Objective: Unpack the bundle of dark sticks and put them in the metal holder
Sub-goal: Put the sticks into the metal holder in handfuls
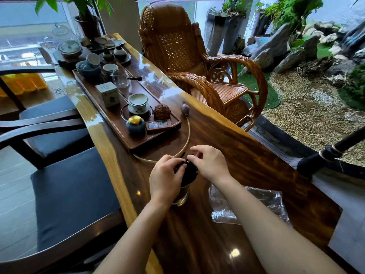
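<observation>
A bundle of dark sticks (189, 172) stands upright in the shiny metal holder (182, 196) on the wooden table. My left hand (165, 178) wraps around the left side of the sticks and covers much of the holder's rim. Over the stick tops on the right, my right hand (209, 163) pinches them with thumb and forefinger while its other fingers spread. A crumpled clear plastic wrapper (246, 204) lies on the table to the right of the holder, partly under my right forearm.
A long wooden tea tray (138, 145) with cups, a blue jar (135, 125), a small box and a remote stands behind the holder. A pale hose (185, 143) curves off the tray. Dark chairs stand on the left, a rattan rocking chair (197, 66) behind the table.
</observation>
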{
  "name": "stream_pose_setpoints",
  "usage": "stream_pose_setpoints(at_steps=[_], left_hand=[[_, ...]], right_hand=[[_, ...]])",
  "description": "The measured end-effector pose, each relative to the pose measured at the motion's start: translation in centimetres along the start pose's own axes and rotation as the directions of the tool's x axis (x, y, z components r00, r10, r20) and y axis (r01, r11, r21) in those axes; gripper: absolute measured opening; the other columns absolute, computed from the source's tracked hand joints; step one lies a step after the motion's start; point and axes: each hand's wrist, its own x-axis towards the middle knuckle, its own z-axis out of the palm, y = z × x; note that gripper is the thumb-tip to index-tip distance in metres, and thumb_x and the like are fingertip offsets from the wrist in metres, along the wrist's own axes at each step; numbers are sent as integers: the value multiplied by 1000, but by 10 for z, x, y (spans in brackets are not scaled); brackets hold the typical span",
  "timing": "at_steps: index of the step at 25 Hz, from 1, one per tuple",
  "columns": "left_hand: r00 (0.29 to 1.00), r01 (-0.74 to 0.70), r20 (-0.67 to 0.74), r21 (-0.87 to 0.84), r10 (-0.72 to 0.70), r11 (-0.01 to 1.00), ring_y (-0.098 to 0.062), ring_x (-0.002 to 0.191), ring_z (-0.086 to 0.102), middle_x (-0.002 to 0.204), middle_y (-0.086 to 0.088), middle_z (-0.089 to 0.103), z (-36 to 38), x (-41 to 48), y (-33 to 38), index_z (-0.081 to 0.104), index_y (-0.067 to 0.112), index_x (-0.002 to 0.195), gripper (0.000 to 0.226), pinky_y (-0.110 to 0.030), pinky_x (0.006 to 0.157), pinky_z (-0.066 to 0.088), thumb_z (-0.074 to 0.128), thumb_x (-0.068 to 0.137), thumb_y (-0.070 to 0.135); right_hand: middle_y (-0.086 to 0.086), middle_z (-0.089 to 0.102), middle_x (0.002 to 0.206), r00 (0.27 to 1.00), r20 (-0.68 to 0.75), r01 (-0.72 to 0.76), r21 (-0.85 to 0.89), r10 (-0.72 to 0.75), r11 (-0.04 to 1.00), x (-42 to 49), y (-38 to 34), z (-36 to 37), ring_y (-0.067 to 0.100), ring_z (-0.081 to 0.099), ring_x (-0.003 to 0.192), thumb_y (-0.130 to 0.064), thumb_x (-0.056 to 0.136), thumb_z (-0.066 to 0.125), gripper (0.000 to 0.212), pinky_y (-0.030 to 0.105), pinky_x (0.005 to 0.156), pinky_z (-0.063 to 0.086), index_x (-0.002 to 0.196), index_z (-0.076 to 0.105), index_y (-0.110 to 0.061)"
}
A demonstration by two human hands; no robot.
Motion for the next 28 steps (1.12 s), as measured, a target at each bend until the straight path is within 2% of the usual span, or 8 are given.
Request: stream_pose_setpoints(at_steps=[3,7,11,14,18,21,25,28], left_hand=[[1000,16,-15,-45,-17,999,-12,83,67,92,4,74,-4,3,2,78,18,100,15,-28,72,57,77,85,17],[999,34,-37,-61,-37,998,-15,85,69,93,1,78,-4,4,-1,79,20,100,15,-40,75,59,76,85,18],[999,23,-48,-69,-26,997,-14,86,68,94,0,78,-5,0,-2,78,18,102,17,-36,75,59,76,85,18],[998,-15,-70,-89,9,996,-15,90,69,98,-2,78,-9,4,2,78,14,105,19,-35,79,58,76,85,15],[993,-100,-78,-116,92,988,-15,90,69,98,-3,77,-15,7,8,78,12,105,19,-38,78,59,75,86,11],[991,-126,-60,-151,118,980,-13,91,71,100,-3,77,-19,7,11,77,12,106,21,-35,79,61,75,86,11],[992,-125,-49,-166,118,978,-14,90,73,100,-6,78,-20,4,11,77,10,107,21,-37,79,61,75,86,11],[993,-111,-54,-166,103,980,-15,90,73,99,-6,78,-22,-1,4,77,10,106,21,-39,79,61,76,86,11]], right_hand=[[7,76,102,999,-44,9,-58,-11,998,5,4,4,25,69,100,-26,91,68,17,35,88,54,99,80,-17],[7,75,99,1000,-7,3,-48,-3,999,3,12,4,24,68,96,-28,88,72,18,37,86,55,99,78,-14],[4,75,96,997,-72,38,-18,-39,999,-2,6,-2,20,68,93,-25,90,71,13,34,83,55,94,79,-15],[-1,78,95,981,-154,135,84,-121,987,-13,-2,-15,16,71,89,-20,89,73,10,30,81,58,97,78,-17],[-1,79,97,968,-64,250,129,-243,960,-15,-20,-25,11,72,91,-17,87,76,14,26,84,58,101,80,-16],[-3,78,90,977,-64,213,186,-205,959,-11,-24,-32,7,71,84,-19,84,80,12,22,79,58,96,79,-17],[-1,77,86,983,30,169,272,-184,947,-8,-19,-37,12,75,81,-18,84,80,11,27,73,62,95,78,-16],[6,77,84,1000,-3,7,345,-6,938,-10,4,-39,16,77,72,-14,89,75,8,30,69,65,97,76,-16]])
